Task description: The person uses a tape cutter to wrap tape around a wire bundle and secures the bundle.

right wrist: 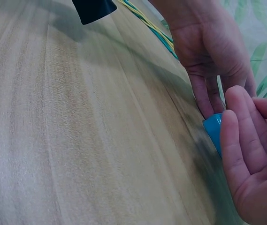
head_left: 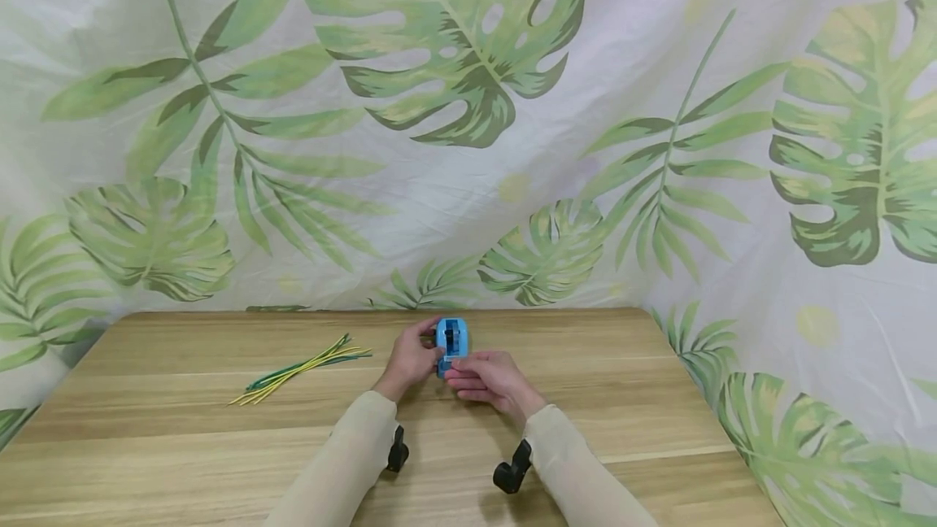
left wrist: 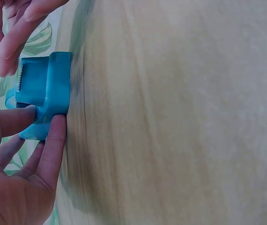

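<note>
A blue tape dispenser (head_left: 460,333) stands on the wooden table near its far edge. My left hand (head_left: 412,357) grips it from the left side; in the left wrist view the thumb lies on its top and the fingers run along its side. The dispenser's serrated cutter (left wrist: 20,77) faces my right hand (head_left: 494,378). Thumb and forefinger of that hand are pinched together at the cutter, apparently on the end of the clear tape, which is hardly visible. The other right fingers are extended, and in the right wrist view they hide most of the dispenser.
Several thin yellow and green strips (head_left: 303,366) lie in a loose bundle on the table (head_left: 183,429), left of the hands. Behind the table hangs a leaf-printed cloth (head_left: 439,185). Each sleeve carries a black wrist mount (head_left: 512,468).
</note>
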A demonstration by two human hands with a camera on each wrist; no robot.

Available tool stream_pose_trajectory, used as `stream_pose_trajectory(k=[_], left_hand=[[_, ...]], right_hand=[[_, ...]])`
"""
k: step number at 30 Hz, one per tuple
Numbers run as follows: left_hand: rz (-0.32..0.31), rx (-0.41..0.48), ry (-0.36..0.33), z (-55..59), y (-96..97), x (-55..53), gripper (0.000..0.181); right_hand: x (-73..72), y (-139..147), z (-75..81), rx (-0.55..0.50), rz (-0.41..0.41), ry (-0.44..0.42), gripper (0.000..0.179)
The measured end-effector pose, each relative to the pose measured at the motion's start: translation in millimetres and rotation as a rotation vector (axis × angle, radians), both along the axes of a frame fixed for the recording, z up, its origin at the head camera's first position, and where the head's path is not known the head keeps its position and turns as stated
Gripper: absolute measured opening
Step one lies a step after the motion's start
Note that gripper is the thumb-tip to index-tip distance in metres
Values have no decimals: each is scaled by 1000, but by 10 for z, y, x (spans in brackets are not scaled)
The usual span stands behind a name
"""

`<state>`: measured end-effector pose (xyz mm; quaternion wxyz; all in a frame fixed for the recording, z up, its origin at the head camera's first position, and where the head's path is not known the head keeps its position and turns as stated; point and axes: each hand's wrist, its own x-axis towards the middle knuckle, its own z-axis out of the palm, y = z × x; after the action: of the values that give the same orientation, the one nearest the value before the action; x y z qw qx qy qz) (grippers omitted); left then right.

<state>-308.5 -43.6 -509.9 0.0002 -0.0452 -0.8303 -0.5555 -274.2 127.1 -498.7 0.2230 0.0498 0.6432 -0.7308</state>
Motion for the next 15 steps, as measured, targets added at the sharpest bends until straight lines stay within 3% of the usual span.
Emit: stream_pose_trajectory(k=[15], left_hand=[[0, 19, -13, 12, 2, 19, 57]], right_hand=[[48, 8, 4, -13, 13, -1, 29]])
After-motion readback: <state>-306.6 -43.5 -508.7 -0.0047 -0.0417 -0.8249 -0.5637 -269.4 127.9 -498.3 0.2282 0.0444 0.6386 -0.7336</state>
